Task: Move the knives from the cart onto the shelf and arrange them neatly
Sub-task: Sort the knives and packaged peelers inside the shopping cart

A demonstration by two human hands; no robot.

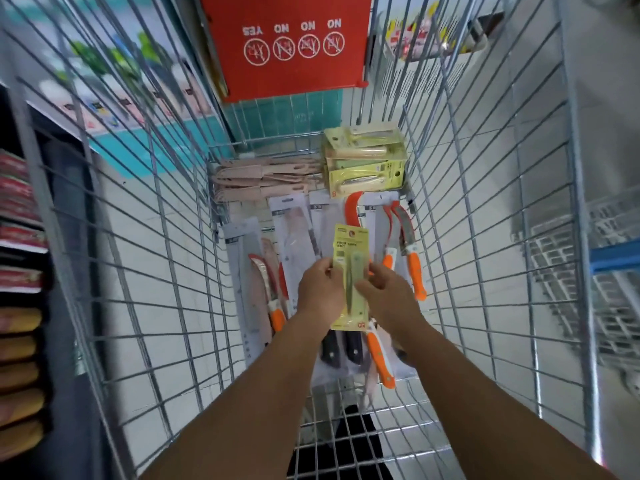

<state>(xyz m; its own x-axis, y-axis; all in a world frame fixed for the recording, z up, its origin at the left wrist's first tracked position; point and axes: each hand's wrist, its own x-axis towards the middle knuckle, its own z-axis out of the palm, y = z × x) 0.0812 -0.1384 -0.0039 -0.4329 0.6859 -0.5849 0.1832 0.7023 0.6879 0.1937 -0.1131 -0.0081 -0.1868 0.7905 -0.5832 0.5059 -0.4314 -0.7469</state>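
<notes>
Both the left hand [320, 291] and right hand [388, 292] are pinching the yellow knife card [350, 271], its long axis running twelve to six, above the cart [485, 237].

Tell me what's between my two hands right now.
In the head view, a yellow-green carded fruit knife pack, held upright by left hand and right hand.

Bright even light, warped blurry edges

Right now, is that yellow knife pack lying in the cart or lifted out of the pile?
Lifted: both hands, left and right, pinch the yellow knife pack above the knives in the cart.
</notes>
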